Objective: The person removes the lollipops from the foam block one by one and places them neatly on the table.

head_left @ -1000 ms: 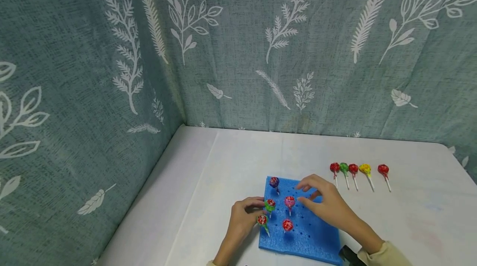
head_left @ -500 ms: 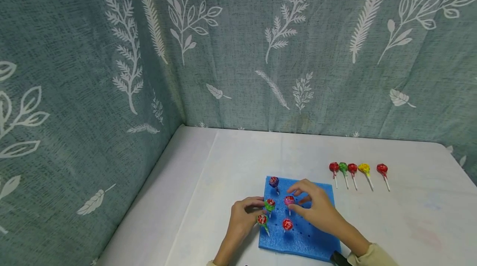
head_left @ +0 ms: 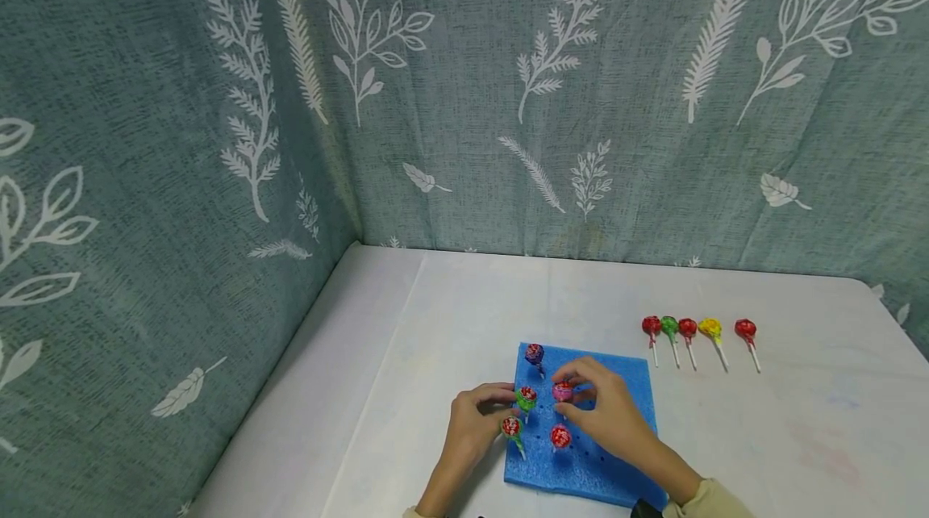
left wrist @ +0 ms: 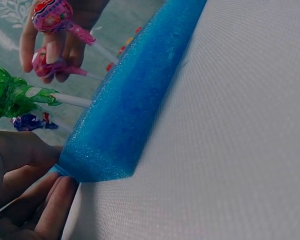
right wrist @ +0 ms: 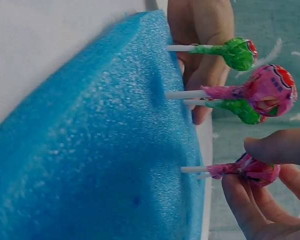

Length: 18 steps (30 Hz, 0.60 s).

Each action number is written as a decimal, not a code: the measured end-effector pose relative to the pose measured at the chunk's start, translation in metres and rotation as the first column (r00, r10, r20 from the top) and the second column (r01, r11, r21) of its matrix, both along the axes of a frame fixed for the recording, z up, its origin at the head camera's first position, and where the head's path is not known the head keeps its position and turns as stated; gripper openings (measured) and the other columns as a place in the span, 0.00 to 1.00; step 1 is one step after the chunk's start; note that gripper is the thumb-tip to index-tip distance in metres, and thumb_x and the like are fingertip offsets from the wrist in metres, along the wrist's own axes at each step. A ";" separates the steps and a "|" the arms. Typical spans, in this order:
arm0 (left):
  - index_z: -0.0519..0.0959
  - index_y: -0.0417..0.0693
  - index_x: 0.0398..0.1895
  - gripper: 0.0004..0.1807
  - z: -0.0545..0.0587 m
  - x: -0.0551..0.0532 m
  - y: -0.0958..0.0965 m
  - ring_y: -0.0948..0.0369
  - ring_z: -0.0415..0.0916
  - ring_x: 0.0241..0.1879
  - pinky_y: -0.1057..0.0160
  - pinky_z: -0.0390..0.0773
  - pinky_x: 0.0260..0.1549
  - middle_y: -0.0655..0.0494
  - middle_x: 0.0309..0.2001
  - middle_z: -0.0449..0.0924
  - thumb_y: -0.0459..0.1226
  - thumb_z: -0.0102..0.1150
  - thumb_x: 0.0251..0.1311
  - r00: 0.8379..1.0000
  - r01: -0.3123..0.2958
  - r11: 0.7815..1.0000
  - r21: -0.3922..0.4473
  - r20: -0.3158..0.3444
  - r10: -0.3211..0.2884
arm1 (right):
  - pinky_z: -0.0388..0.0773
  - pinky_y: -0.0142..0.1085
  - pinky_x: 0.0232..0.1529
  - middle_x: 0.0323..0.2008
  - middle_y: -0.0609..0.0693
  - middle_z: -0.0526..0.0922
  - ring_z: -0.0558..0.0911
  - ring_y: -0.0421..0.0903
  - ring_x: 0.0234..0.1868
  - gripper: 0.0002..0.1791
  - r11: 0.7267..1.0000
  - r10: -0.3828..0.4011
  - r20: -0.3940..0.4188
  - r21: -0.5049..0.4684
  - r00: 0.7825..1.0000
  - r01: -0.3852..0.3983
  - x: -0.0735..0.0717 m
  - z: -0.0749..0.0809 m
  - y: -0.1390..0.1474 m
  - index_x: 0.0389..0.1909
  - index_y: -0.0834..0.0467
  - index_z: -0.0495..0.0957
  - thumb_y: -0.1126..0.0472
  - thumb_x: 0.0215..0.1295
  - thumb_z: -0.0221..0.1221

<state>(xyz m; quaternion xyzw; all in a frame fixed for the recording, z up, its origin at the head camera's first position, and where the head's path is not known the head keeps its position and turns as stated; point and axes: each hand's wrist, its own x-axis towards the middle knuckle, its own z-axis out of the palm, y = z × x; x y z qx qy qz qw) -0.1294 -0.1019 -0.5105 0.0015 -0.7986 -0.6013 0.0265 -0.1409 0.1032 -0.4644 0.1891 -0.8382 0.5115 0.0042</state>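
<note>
A blue foam board (head_left: 533,471) with small holes lies on the table, and several wrapped lollipops stand in it on white sticks. My right hand (head_left: 606,413) pinches the pink lollipop (right wrist: 262,172) by its wrapped head, thumb on one side and fingers on the other; its stick reaches down to the foam. My left hand (head_left: 472,425) grips the board's left edge, as the left wrist view shows. Close to those fingers stand two green lollipops (head_left: 526,399). A dark purple lollipop (head_left: 534,354) is at the far left corner, and another pink lollipop (right wrist: 272,91) is nearer the front.
On the white table (head_left: 406,324), right of the board and farther back, several lollipops lie in a row: red, green, red, a yellow lollipop (head_left: 711,329), and a red lollipop (head_left: 745,329) set apart. A green leaf-patterned curtain (head_left: 464,98) hangs behind and at left.
My right hand has moved left and slightly down over the board, and its spread fingers have closed round the pink lollipop. The left hand has stayed at the board's edge.
</note>
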 end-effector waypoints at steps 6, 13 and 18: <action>0.86 0.46 0.30 0.10 0.001 0.000 0.000 0.60 0.79 0.45 0.66 0.74 0.48 0.57 0.40 0.84 0.28 0.72 0.42 1.000 -0.005 1.000 0.002 0.007 0.005 | 0.80 0.32 0.36 0.38 0.48 0.78 0.81 0.49 0.40 0.17 1.000 -0.012 0.024 -0.021 1.000 0.013 0.000 0.000 -0.001 0.38 0.58 0.78 0.76 0.48 0.67; 0.86 0.46 0.31 0.10 0.002 -0.001 0.000 0.60 0.79 0.44 0.67 0.75 0.47 0.56 0.41 0.84 0.29 0.72 0.42 0.999 -0.012 1.000 0.021 0.033 0.011 | 0.81 0.32 0.36 0.39 0.48 0.78 0.81 0.48 0.40 0.18 1.000 -0.022 0.045 -0.022 0.999 0.023 0.000 -0.004 -0.001 0.39 0.58 0.77 0.77 0.49 0.66; 0.86 0.46 0.32 0.11 0.002 0.000 0.000 0.60 0.79 0.44 0.66 0.75 0.48 0.56 0.42 0.84 0.29 0.72 0.42 0.999 -0.014 0.999 0.044 0.041 0.012 | 0.80 0.31 0.36 0.38 0.48 0.78 0.81 0.47 0.39 0.18 0.999 -0.021 0.042 -0.036 0.999 0.023 0.000 -0.006 -0.001 0.39 0.58 0.76 0.78 0.49 0.65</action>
